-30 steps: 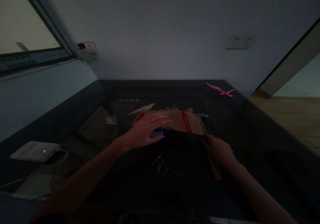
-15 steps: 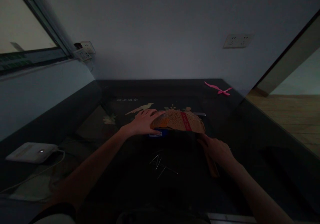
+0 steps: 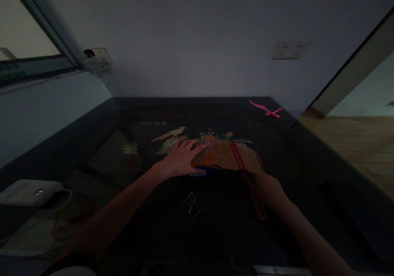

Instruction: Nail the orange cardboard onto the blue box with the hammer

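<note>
In the head view, a brown, dotted, curved sheet with a red lettered band is tilted up over the dark table. My left hand grips its left end, fingers over the top and thumb at the lower edge. A small blue item shows just below that thumb. My right hand is closed at the sheet's lower right corner, its fingertips partly hidden in shadow. Below that hand a narrow brown strip sticks out; I cannot tell whether it belongs to the sheet. Several thin metal needles or pins lie in front.
A pink ribbon lies at the table's far right. At the left is a white device with a cable. A metal piece lies behind the sheet, and a dark object at the right. The table meets the wall.
The sheet and my left hand have shifted slightly right and nearer to me, and more of the sheet's face shows. My right hand stays at the corner. The camera view has turned a little.
</note>
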The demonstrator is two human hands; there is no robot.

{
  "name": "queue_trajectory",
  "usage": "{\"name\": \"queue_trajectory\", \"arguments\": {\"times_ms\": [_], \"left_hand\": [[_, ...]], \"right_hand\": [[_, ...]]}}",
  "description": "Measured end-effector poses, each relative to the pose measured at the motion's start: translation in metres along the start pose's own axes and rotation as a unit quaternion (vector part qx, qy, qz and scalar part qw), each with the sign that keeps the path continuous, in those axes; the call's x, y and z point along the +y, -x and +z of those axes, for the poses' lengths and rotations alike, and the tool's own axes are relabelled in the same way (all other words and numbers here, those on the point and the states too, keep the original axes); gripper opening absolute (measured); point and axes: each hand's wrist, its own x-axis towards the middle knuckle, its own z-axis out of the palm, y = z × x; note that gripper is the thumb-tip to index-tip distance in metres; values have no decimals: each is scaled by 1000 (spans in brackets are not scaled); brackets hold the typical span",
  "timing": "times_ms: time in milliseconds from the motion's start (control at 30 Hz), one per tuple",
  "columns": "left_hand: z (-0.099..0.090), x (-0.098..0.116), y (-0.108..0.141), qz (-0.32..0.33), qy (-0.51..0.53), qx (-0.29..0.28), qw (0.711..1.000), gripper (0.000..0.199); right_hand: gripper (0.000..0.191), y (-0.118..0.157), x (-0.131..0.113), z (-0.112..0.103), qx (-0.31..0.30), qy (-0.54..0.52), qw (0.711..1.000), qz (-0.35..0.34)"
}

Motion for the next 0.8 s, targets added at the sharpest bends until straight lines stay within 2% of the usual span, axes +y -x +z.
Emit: {"name": "queue_trajectory", "arguments": {"times_ms": [133, 200, 267, 367, 433, 500, 600, 700, 800], "left_hand": [[4, -1, 2, -3, -20, 13, 1000, 95], [-2, 1, 4, 0, -26, 31, 999, 100], [-13, 4, 11, 1, -18, 64, 998, 96], [-27, 12, 32, 8, 42, 134, 990, 62], [-26, 18, 49, 22, 101, 152, 983, 38], [-15, 24, 63, 39, 142, 105, 983, 28], [10, 31, 69, 0, 128, 0, 992, 22], [27, 37, 62, -51, 86, -65, 993, 18], [32, 45, 51, -66, 53, -97, 992, 16]], "right_hand": [[40, 1, 0, 1, -1, -2, 1000, 9], [42, 0, 2, 2, -4, 1, 1000, 13], [42, -1, 3, 3, -5, 2, 1000, 13], [41, -3, 5, 5, -10, 2, 1000, 14], [40, -3, 5, 5, -16, 3, 1000, 14], [40, -3, 5, 5, -18, 3, 1000, 12], [40, -3, 4, 4, -18, 0, 1000, 12], [40, -3, 4, 4, -17, -4, 1000, 15], [42, -3, 4, 4, -14, -7, 1000, 17]]}}
